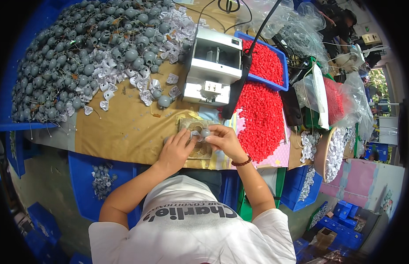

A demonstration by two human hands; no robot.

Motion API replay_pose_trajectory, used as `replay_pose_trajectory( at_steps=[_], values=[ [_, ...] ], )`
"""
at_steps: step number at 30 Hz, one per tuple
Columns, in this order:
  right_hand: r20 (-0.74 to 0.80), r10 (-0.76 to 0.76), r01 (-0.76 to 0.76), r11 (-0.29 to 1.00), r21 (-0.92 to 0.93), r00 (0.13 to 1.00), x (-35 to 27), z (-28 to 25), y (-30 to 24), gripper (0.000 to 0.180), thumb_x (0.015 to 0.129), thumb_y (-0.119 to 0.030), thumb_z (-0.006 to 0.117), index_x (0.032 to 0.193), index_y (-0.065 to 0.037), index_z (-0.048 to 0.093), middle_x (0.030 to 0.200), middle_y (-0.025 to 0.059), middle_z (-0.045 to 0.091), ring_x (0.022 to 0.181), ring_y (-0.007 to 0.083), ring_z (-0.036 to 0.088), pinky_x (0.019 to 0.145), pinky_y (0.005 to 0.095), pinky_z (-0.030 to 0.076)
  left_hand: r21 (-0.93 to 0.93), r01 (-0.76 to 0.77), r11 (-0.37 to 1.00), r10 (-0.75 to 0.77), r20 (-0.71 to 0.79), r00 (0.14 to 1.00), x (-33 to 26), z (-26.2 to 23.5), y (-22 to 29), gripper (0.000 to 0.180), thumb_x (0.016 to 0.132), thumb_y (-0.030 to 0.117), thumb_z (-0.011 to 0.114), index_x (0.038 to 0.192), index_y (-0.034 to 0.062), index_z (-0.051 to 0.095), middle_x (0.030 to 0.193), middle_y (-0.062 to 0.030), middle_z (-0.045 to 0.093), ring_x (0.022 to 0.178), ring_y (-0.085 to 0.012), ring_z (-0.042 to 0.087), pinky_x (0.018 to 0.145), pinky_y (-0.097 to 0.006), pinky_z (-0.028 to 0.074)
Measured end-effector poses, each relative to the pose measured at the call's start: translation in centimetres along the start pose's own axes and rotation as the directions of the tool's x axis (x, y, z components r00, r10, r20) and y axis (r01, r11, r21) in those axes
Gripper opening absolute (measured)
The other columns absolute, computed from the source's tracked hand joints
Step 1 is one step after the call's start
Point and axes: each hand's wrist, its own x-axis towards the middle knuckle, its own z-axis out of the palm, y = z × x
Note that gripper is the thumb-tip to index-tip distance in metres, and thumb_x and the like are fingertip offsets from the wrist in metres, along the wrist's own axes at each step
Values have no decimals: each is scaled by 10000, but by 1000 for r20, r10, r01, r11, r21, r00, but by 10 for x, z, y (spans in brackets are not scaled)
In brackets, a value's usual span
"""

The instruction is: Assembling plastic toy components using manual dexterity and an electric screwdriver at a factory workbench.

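Observation:
My right hand (225,141) pinches a small grey ball-shaped plastic part (205,133) between thumb and fingers. Close beside it, my left hand (174,152) has its fingertips on a small white plastic piece (195,133). Both hands are over a wooden block (185,124) with round recesses, at the table's near edge; the fingers cover part of it. Just beyond the block stands a white and grey machine (215,66). I cannot tell whether the ball part and the white piece touch.
A large heap of grey ball parts (81,48) and white pieces (108,66) covers the far left. On the right lie a red heap of small parts (259,119) and a blue tray (285,70). A black arm (242,83) rises beside the machine. Blue bins (83,185) stand below the table.

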Motion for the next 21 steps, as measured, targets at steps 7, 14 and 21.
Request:
replay_pose_trajectory(
  at_steps=[7,14,21],
  values=[
    [27,-472,341,596,-727,881,14,22,1,317,815,-220,881,1005,1,756,829,119,698,686,240,692,630,347,544,-65,23,998,-27,-59,998,0,4,-5,332,799,33,694,1128,54,724,1278,-185,648,1255,-361,614,979,-451,496],
    [-18,-512,310,549,-776,859,13,32,9,380,812,-240,873,1079,-31,704,862,117,675,694,274,679,628,369,540,-122,50,991,-59,-68,996,4,1,-5,374,772,56,742,1145,68,716,1242,-145,650,1234,-343,622,966,-449,499],
    [-42,-466,301,635,-712,884,14,25,3,430,841,-194,852,1198,-46,664,943,108,661,769,245,668,650,358,524,-135,206,969,-217,-75,973,28,2,10,511,783,135,777,1275,96,646,1193,-76,652,1146,-288,606,943,-437,476]
  ],
)
